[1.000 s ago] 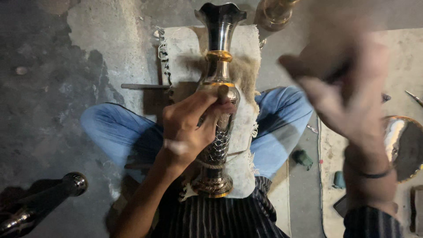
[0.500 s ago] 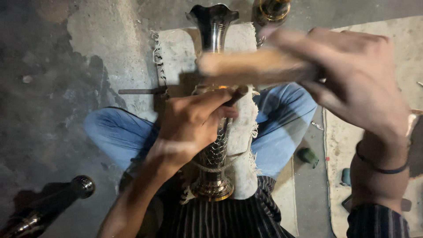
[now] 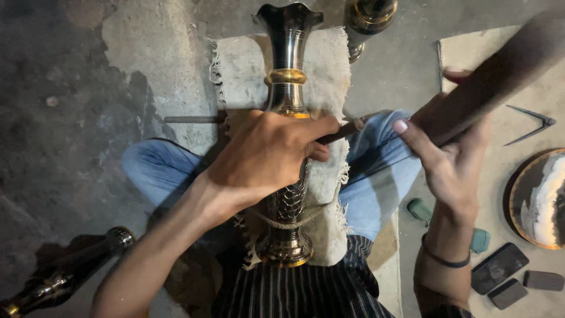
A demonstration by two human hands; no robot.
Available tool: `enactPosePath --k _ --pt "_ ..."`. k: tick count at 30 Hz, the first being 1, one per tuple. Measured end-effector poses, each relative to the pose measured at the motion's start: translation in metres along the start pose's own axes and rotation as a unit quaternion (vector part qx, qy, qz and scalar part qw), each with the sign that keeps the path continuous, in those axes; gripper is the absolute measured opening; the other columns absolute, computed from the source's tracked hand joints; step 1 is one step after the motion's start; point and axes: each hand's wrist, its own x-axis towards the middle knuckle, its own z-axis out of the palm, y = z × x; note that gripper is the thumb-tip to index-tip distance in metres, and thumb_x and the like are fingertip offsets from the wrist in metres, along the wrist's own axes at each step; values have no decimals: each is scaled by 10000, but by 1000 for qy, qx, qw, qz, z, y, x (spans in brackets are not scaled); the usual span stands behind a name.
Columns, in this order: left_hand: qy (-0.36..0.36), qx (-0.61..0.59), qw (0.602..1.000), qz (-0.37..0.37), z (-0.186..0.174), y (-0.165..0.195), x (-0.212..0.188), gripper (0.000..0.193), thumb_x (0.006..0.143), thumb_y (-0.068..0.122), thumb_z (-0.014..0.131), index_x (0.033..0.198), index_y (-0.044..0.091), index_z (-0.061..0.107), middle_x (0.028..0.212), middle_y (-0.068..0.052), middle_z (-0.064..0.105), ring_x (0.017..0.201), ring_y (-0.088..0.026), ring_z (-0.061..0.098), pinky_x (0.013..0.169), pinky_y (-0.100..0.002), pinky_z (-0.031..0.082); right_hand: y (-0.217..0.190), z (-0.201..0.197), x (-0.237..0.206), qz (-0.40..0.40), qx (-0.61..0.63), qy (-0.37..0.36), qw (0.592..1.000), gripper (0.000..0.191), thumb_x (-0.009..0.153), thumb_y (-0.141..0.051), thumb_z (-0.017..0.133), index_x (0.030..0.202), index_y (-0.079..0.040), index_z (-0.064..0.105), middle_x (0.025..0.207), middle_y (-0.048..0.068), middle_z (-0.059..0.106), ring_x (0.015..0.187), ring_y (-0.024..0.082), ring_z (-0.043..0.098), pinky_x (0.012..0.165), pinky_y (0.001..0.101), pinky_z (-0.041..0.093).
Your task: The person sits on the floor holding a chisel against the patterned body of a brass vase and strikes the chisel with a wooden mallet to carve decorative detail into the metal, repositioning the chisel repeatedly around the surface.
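A tall dark metal vase (image 3: 288, 53) with brass bands lies lengthwise on a pale cloth (image 3: 329, 65) over my crossed legs, its flared mouth pointing away and its foot near my belly. My left hand (image 3: 265, 156) rests on the vase's middle and pinches a thin dark chisel (image 3: 341, 131) against the metal. My right hand (image 3: 447, 156) is raised to the right of the vase and grips a long wooden stick (image 3: 500, 73) that slants up to the right, blurred.
A second vase (image 3: 56, 277) lies at the lower left on the concrete floor. Another brass vessel (image 3: 368, 17) stands at the top. At right lie a metal divider (image 3: 529, 121), a round brass tray (image 3: 538, 200), a phone (image 3: 499, 267) and small dark blocks.
My right hand with the wooden stick has swung from over the vase out to the right. The left hand has kept its place on the vase.
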Motion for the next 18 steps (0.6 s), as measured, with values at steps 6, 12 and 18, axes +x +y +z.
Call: enactPosePath --k 6,12,18 --pt "-15 -15 1000 5 0 0 -1 176 978 -13 622 1144 8 678 815 -113 772 728 -164 786 486 -221 605 -1 -1 5 -177 -157 -36 971 587 888 3 806 1387 -37 500 1180 184 637 1015 239 658 887 382 535" --pt "3 -28 1000 -2 -2 1 -3 314 935 -108 575 1183 58 674 933 -119 792 867 -204 802 658 -249 674 -1 -12 21 -183 -144 -138 963 458 924 3 697 1346 -43 526 1178 87 701 963 185 729 826 323 619" --pt "12 -37 999 -13 -3 6 -8 430 864 -119 595 1245 66 670 987 -134 781 880 -226 792 683 -284 676 -5 -6 25 -113 -271 -188 937 407 873 0 758 1262 -38 647 1071 138 733 746 189 729 643 318 582"
